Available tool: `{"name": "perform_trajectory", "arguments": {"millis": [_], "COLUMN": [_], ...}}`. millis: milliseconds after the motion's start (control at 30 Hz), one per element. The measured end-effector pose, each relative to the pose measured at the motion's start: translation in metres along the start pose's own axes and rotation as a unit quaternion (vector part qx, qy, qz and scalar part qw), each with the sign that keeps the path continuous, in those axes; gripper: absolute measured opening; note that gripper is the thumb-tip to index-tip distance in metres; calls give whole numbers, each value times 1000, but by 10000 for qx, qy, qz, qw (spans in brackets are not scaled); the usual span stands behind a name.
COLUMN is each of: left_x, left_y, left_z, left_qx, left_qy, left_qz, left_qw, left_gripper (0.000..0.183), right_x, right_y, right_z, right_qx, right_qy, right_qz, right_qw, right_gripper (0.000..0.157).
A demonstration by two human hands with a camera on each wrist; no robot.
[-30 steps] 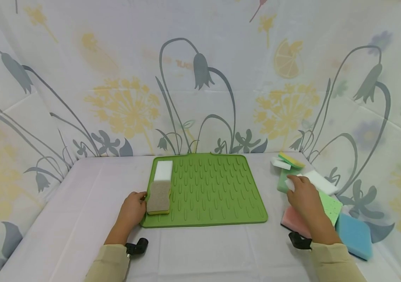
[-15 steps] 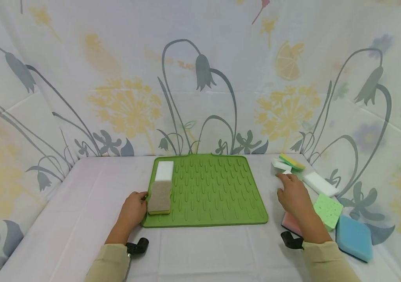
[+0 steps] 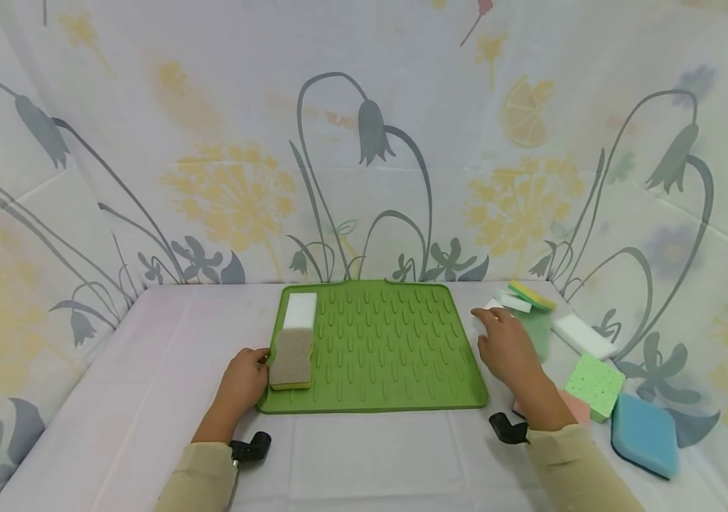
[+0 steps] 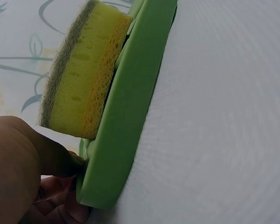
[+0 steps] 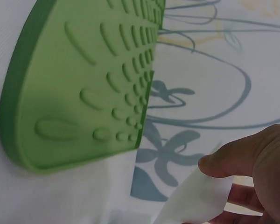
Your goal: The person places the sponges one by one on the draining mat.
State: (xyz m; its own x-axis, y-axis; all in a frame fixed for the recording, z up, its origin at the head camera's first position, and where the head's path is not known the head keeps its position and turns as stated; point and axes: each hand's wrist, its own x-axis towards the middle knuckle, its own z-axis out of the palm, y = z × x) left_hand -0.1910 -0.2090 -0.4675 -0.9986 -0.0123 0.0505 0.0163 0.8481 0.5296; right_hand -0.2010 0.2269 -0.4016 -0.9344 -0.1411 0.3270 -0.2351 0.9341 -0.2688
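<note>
A green ridged mat (image 3: 389, 348) lies on the table. Along its left side are a white foam sponge (image 3: 301, 308) and, nearer, a yellow scrub sponge (image 3: 291, 361) with its grey-brown scouring face up. My left hand (image 3: 244, 378) pinches the mat's left edge beside the scrub sponge; in the left wrist view the thumb (image 4: 60, 154) is on the rim and the other fingers are partly hidden. Just right of the mat, my right hand (image 3: 506, 348) holds a white sponge (image 5: 196, 196) between thumb and fingers, mostly hidden in the head view.
Right of my right hand lie a yellow-and-green sponge (image 3: 532, 294), a white piece (image 3: 514, 301), a dull green pad (image 3: 538, 333), a white block (image 3: 583, 336), a light green sponge (image 3: 596, 385), a pink sponge (image 3: 575, 407) and a blue sponge (image 3: 645, 432). A patterned cloth (image 3: 364, 213) hangs behind.
My right hand has moved left from the sponge pile towards the mat, carrying the white sponge. The left hand stays at the mat's edge.
</note>
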Motion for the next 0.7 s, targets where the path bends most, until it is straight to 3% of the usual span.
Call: {"name": "perform_trajectory", "arguments": {"millis": [333, 700], "left_x": [-1, 0], "left_y": [2, 0], "left_z": [-2, -1], "left_qx": [-54, -70], "left_qy": [-64, -8], "left_qz": [-23, 23], "left_qw": [10000, 10000], "left_gripper": [36, 36], "right_x": [13, 26], "right_y": [-21, -44], "right_z": [12, 21], "right_qx": [-212, -47], "right_qy": [-67, -207], "right_qz": [-247, -550], "right_qw": [9994, 9983], "right_gripper": [43, 44]}}
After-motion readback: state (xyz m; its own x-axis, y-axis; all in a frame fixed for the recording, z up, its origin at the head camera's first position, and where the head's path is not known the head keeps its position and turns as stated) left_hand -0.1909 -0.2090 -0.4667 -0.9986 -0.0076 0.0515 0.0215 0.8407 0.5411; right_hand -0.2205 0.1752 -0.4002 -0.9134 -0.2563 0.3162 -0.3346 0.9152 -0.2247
